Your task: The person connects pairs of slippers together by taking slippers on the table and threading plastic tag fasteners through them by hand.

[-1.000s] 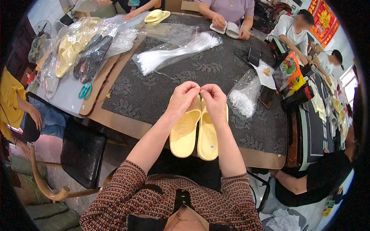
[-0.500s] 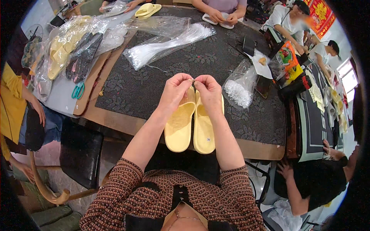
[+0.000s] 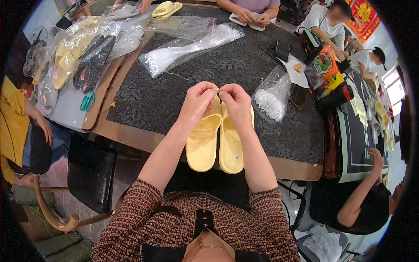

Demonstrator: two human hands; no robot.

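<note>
A pair of pale yellow slippers lies side by side at the near edge of the table, soles' heels toward me: the left slipper and the right slipper, which has a small white sticker on its heel. Over their toe ends my left hand and my right hand meet, thumbs and forefingers pinched together. Between the fingertips is a tiny dark bit, too small to name. The hands cover most of the slippers' upper straps.
Beyond my hands lies a clear bag of long thin white strands. To the right sits a clear bag of small white pieces. Teal-handled scissors and bagged slippers are at the left. Co-workers sit around the table.
My hands and the slippers stay nearly in place, the fingertips still pinched together. At the lower right, a co-worker's arm has shifted, reaching up toward the side table.
</note>
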